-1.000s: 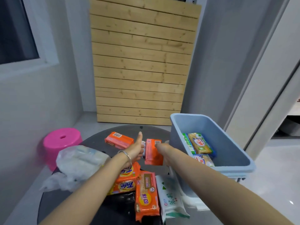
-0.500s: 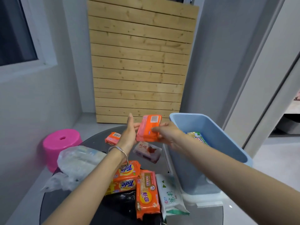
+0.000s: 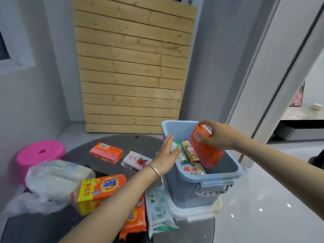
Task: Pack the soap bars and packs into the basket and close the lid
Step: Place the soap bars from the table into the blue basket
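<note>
My right hand (image 3: 217, 135) grips an orange soap pack (image 3: 205, 148), tilted on end inside the blue basket (image 3: 206, 179). Yellow and green packs (image 3: 190, 151) lie in the basket beneath it. My left hand (image 3: 166, 153) is open, fingers resting against the basket's left rim. On the dark round table (image 3: 136, 142) lie another orange pack (image 3: 106, 152), a white rose soap (image 3: 135, 160), a Tide pack (image 3: 101, 189), an orange pack (image 3: 135, 220) partly under my arm, and a white-green pack (image 3: 158, 209). The white lid (image 3: 194, 213) sits under the basket.
A crumpled clear plastic bag with white contents (image 3: 54, 179) sits at the table's left. A pink stool (image 3: 39, 153) stands on the floor beyond it. A wooden slat panel (image 3: 133, 67) leans on the wall behind. Glossy floor lies to the right.
The orange pack went from both hands over the table into the basket, held by my right hand alone. My left hand let go and now rests on the basket's rim.
</note>
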